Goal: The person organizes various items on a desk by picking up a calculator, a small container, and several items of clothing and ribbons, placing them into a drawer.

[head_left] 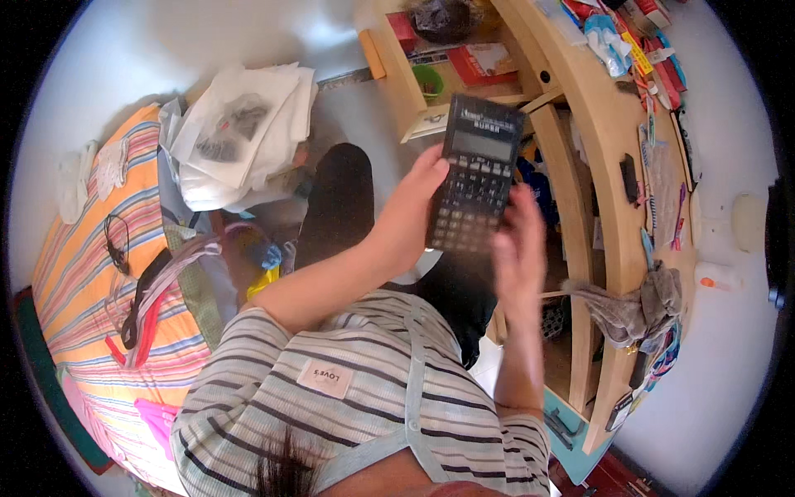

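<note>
A black calculator [474,176] with a grey display and rows of keys is held up in front of my body, its face toward me and its top tilted slightly right. My left hand [407,214] grips its left edge, the thumb lying on the front and the other fingers hidden behind. Close by the calculator's lower right edge is my right hand [520,248], smeared by motion. Whether it touches the calculator or grips it, I cannot tell.
Ahead, an open wooden drawer [414,108] holds a green cup [427,80] and papers. A cluttered wooden desk [603,199] stands at the right, with a grey cloth [633,306] over its edge. On the left are a striped bed [132,298] and plastic bags [240,141].
</note>
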A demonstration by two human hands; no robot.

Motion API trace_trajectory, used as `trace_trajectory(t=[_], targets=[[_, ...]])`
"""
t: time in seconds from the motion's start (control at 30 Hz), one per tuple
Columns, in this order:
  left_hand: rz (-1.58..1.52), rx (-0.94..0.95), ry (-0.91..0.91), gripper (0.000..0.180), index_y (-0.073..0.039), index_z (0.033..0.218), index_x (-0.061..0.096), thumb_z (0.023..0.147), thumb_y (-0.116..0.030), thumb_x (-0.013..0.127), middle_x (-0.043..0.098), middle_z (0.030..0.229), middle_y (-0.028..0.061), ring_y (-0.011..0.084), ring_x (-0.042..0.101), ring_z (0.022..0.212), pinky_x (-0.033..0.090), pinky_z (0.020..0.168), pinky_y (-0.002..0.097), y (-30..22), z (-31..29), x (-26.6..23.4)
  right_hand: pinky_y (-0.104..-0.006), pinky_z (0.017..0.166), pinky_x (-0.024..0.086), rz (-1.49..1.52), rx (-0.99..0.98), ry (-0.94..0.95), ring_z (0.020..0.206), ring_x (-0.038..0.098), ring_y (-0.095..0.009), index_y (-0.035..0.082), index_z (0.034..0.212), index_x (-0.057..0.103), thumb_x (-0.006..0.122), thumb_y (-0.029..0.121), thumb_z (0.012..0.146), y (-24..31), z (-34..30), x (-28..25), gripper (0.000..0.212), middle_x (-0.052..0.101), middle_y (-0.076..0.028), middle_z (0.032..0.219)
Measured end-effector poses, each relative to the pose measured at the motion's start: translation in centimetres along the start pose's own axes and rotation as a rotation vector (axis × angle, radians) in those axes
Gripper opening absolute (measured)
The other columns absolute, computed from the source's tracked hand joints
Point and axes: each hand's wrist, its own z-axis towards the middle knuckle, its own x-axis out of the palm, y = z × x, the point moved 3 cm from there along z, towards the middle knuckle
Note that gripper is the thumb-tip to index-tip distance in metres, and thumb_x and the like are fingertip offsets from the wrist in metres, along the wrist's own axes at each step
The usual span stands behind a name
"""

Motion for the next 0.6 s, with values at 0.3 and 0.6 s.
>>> trace_trajectory(t=[0.3,0.6], targets=[[0.108,0.09,-0.137,0.041,0.001,0.125,0.04,0.092,-0.022,0.045,0.055,0.109,0.0073,0.0136,0.054,0.097,0.044,0.084,0.0269,-0.9,2.7,-4.7,-0.0327,0.098,0.032,0.311,0.061,0.121,0.116,0.041,-0.023,-0.002,0.137,0.015,0.061,0.015,0.082,-3.5,6.4,7.2,0.073,0.038,-0.018,0.128],[0.641,0.18,0.073,0.06,-0.004,0.134,0.031,0.085,-0.027,0.058,0.047,0.123,0.0142,0.019,0.045,0.113,0.038,0.094,0.0306,-6.8,10.0,-3.4,-0.0249,0.07,0.048,0.483,0.17,0.188,0.093,0.054,-0.012,0.009,0.123,0.048,0.056,0.024,0.088,-3.3,18.8,3.1,0.039,0.054,-0.004,0.114]])
